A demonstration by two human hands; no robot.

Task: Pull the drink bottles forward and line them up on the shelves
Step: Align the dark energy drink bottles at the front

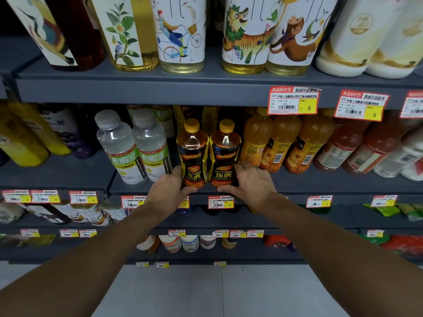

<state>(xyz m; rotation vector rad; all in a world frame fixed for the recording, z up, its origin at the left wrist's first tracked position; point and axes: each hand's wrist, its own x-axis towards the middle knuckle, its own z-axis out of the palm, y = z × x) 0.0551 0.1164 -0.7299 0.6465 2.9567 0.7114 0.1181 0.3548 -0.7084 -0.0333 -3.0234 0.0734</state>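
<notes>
- Head view: two black-and-yellow energy-drink bottles stand upright and touching at the front of the middle shelf, just above a price tag
- The left hand grips the left energy-drink bottle low on its label, thumb across the front and fingers wrapped round the outer side
- The right hand holds the right energy-drink bottle the same way, thumb at the base (its fingers are blurred, and how far round they reach I cannot tell)
- The hands are apart, one clamped on each bottle, so the pair sits between them
- Judged from here, both bottles are already close to the shelf lip, so one more tug could tip them over the edge
- The low grip leaves the tall tops free to topple forward
- The clear bottles stand just beside the left knuckles, and the orange juice bottles just beside the right fingers, so a sideways shuffle could knock either row askew
</notes>
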